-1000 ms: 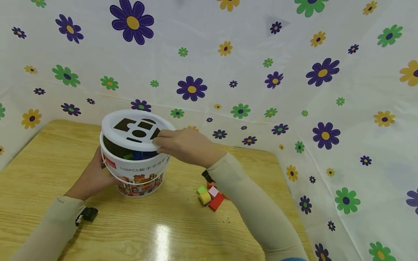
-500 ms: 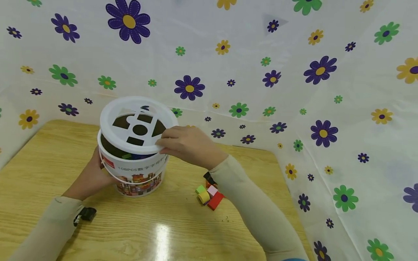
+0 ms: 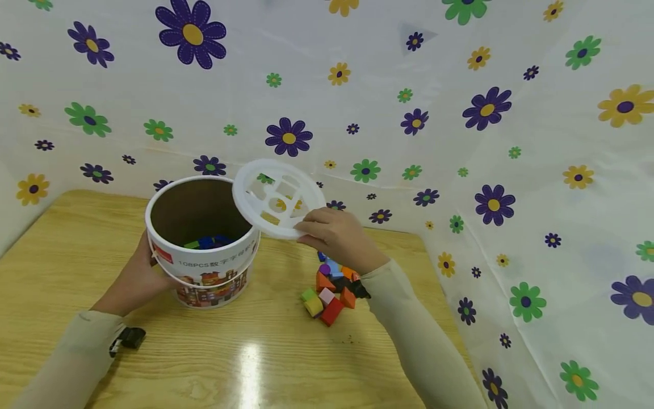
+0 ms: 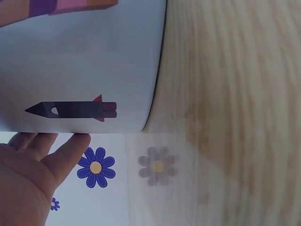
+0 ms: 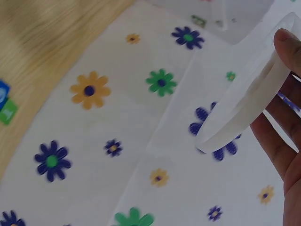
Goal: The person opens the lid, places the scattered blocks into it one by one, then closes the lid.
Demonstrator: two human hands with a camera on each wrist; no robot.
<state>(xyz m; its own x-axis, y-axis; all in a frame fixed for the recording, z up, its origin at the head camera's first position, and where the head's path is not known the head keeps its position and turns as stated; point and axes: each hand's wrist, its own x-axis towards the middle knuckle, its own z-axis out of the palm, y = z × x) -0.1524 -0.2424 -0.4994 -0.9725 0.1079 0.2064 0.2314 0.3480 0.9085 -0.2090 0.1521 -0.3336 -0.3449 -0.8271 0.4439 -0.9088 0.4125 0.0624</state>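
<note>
A white bucket (image 3: 204, 264) with printed pictures and a thin carry handle stands uncovered on the table, with blue and green blocks (image 3: 206, 242) low inside. My left hand (image 3: 140, 278) rests against its left side. In the left wrist view extended fingers (image 4: 63, 155) touch the bucket wall (image 4: 94, 61). My right hand (image 3: 339, 236) pinches the rim of a white lid (image 3: 250, 199) with cut-out shapes, tilted in the air right of the bucket. The right wrist view shows this lid (image 5: 249, 103) edge-on, between thumb and fingers.
Below the right hand lies a loose pile of coloured blocks (image 3: 327, 296), partly behind the forearm. The wooden table (image 3: 194, 363) meets a white flowered cloth (image 3: 388, 142) at the back and right. Both wrists wear black straps (image 3: 130, 338).
The right hand has lifted the lid off the bucket and carried it to the right, uncovering the bucket's inside and more of the block pile. The left hand stays against the bucket.
</note>
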